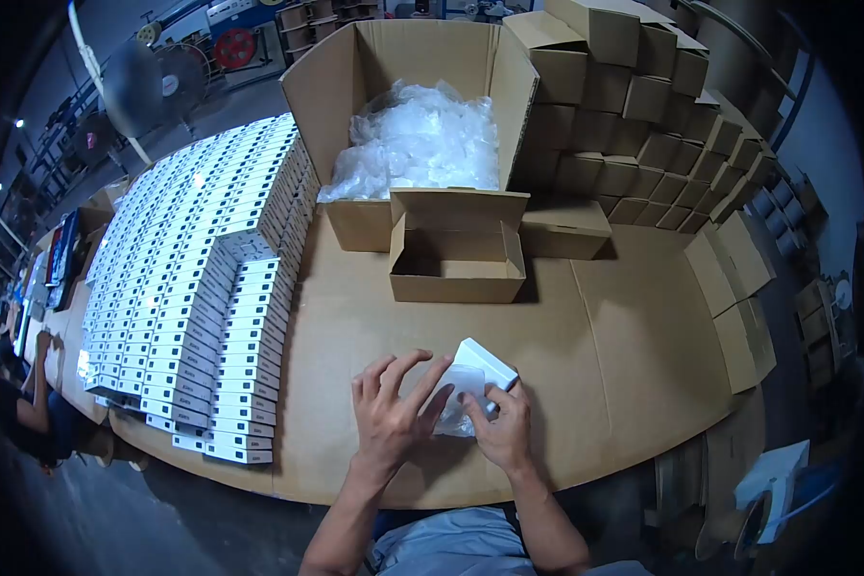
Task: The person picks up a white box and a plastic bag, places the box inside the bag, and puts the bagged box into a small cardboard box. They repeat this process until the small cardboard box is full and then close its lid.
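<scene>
In front of my body, my right hand [505,430] grips a small white box [487,363], its fingers round the right side. A clear plastic bag [459,423] lies against the box on the left, under my right thumb. My left hand [390,408] is just left of the bag, fingers spread and bent, thumb and index finger apart near the bag's edge. Whether the thumb touches the bag is hard to tell. Beyond both hands stands an open brown carton [458,288] with its lid flap raised.
Stacked white boxes [187,288] fill the table's left side. At the back, a large carton [418,48] holds clear plastic bags [422,139]. Brown cartons [634,125] are piled at the back right. Open carton flaps [739,317] stand at the right edge. Another person [34,403] is far left.
</scene>
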The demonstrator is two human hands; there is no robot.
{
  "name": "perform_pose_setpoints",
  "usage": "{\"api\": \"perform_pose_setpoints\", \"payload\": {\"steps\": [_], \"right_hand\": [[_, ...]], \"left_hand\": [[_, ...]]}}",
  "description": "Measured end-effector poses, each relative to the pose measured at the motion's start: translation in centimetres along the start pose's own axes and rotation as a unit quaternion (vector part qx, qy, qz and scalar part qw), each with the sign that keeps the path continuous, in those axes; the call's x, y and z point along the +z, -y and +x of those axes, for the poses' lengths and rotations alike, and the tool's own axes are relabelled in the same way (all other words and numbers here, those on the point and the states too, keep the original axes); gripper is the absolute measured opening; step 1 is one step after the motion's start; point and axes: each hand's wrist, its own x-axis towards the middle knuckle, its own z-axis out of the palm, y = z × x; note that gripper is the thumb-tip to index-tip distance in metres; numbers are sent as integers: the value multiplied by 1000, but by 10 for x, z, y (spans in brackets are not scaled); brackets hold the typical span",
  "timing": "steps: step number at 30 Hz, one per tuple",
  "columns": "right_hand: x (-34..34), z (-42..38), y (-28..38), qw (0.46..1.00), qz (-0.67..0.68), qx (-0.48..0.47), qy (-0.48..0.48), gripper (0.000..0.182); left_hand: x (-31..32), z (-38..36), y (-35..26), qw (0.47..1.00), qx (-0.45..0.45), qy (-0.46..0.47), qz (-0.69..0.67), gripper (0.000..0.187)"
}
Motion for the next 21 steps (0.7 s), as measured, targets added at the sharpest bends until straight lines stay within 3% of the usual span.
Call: {"api": "perform_pose_setpoints", "payload": {"steps": [7,10,13,16,19,21], "right_hand": [[-2,-1,-4,1000,-6,24,20,25],[-4,-3,-4,998,-21,45,35,26],[-4,-5,-10,998,-36,19,42,24],[-8,-5,-16,998,-11,-16,54,21],[-11,-4,-14,999,-4,-19,42,20],[-13,-6,-13,999,-20,-13,31,20]], "left_hand": [[21,-8,8,994,6,-30,-102,28],[22,-10,9,991,-17,0,-134,23],[8,-3,9,988,-35,109,-105,17],[11,-7,23,951,-97,194,-222,13],[19,-11,32,905,-171,155,-358,10],[29,-21,39,837,-234,61,-491,44]]}}
